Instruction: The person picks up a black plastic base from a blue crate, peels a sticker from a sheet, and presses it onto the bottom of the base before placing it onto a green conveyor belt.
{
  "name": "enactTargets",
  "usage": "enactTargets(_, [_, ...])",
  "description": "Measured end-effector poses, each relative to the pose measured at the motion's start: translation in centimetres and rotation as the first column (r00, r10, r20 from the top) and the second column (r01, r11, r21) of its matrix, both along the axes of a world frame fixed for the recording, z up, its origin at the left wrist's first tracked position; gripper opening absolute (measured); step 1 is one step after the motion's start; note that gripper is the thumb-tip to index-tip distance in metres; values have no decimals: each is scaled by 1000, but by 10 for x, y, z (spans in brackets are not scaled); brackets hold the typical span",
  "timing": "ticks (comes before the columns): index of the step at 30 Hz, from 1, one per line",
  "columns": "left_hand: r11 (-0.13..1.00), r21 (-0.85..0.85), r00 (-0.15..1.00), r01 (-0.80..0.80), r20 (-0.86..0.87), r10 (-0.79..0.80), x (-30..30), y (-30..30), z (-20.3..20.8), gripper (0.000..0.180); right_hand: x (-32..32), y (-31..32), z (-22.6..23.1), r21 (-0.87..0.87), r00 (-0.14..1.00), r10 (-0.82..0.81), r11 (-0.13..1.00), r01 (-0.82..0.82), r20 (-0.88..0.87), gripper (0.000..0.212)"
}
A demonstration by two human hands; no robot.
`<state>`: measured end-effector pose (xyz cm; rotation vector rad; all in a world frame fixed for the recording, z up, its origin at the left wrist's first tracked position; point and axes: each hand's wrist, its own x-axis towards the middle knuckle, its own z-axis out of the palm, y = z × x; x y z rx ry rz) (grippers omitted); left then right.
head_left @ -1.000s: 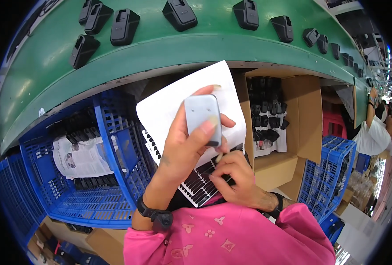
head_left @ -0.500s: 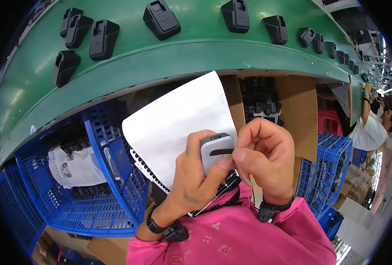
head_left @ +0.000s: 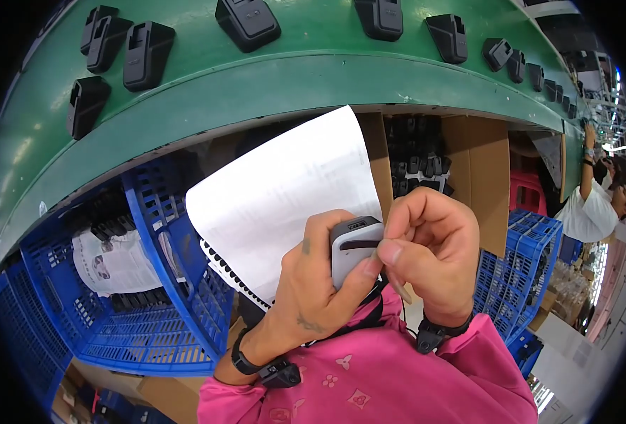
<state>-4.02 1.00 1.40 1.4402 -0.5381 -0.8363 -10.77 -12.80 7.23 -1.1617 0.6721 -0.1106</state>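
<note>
My left hand (head_left: 313, 279) is wrapped around a small grey plastic device (head_left: 345, 263) with a dark end that has a port in it. Across its light face lies a thin black curved strip (head_left: 359, 244). The thumb and forefinger of my right hand (head_left: 436, 258) pinch at the strip's right end, close against the device's edge. Whether the strip is stuck down along its whole length, I cannot tell. Beneath my hands a large white sheet (head_left: 284, 191) rests over my lap, with a stack of sheets edged with black tabs (head_left: 231, 272) under it.
A green workbench (head_left: 313, 78) runs across the top, carrying several black charger-like docks (head_left: 249, 25). Blue crates stand at left (head_left: 150, 353) and right (head_left: 517, 261). Under the bench an open carton (head_left: 479, 169) holds black parts, near a red stool (head_left: 528, 191). Another person (head_left: 588, 205) works far right.
Both hands and the device have shifted slightly right in the picture, and the device is tilted a little differently. The right-hand pinch stays at the strip's end. The whole view has moved slightly.
</note>
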Motion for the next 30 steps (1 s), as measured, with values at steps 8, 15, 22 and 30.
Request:
enactTargets(8, [1000,10,1000,5,22,-5,-1,0,1,40,-4,-1,-4,42,998,13,999,-15,56,7])
enactTargets(15, [1000,1,999,10,48,-10,-3,-1,1,40,-4,-1,-2,18,1000,2,1000,-2,20,7])
enactTargets(22, [1000,2,998,14,60,-14,-3,-1,-1,40,-5,-1,-2,28,1000,-3,1000,3,8,7])
enactTargets(30, [1000,7,997,8,74,-8,-3,-1,0,40,-3,0,-3,18,1000,-21,1000,21,11,6])
